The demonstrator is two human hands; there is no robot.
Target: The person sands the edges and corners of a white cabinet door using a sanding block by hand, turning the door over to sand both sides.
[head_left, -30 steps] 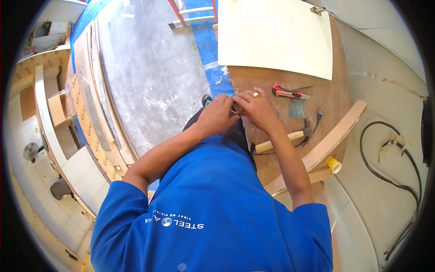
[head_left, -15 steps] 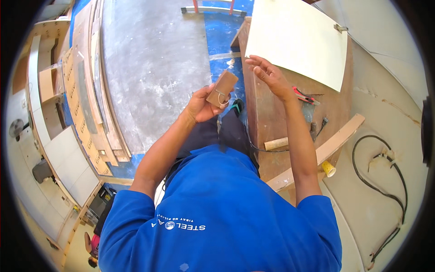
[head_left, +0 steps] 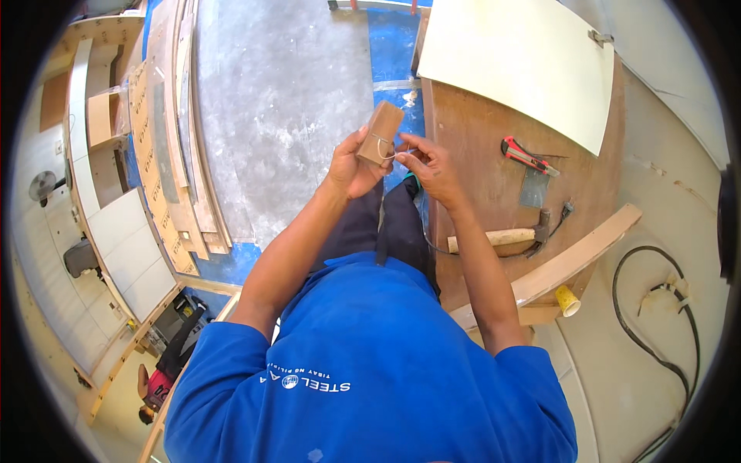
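My left hand (head_left: 354,163) grips a small brown wooden block (head_left: 384,123), tilted up above my legs. Around the block runs a thin pale cord or wire (head_left: 381,147), looping off its lower part. The fingers of my right hand (head_left: 429,166) are pinched together at the block's right side, on the loose end of that cord. Right of this hand, on the brown worktable (head_left: 478,193), lie a red utility knife (head_left: 529,157) and a hammer (head_left: 502,238) with a pale wooden handle, partly behind my right forearm.
A large white panel (head_left: 517,65) covers the table's far part. A long wooden strip (head_left: 579,258) crosses its near right edge, beside a yellow cup (head_left: 568,301). Black cable (head_left: 617,309) loops at the right. Long boards (head_left: 174,131) lie left; a person (head_left: 158,386) is at lower left.
My right hand has come down and left from above the table to the block, closing on the cord. The block stays in my left hand. The whole view has shifted slightly.
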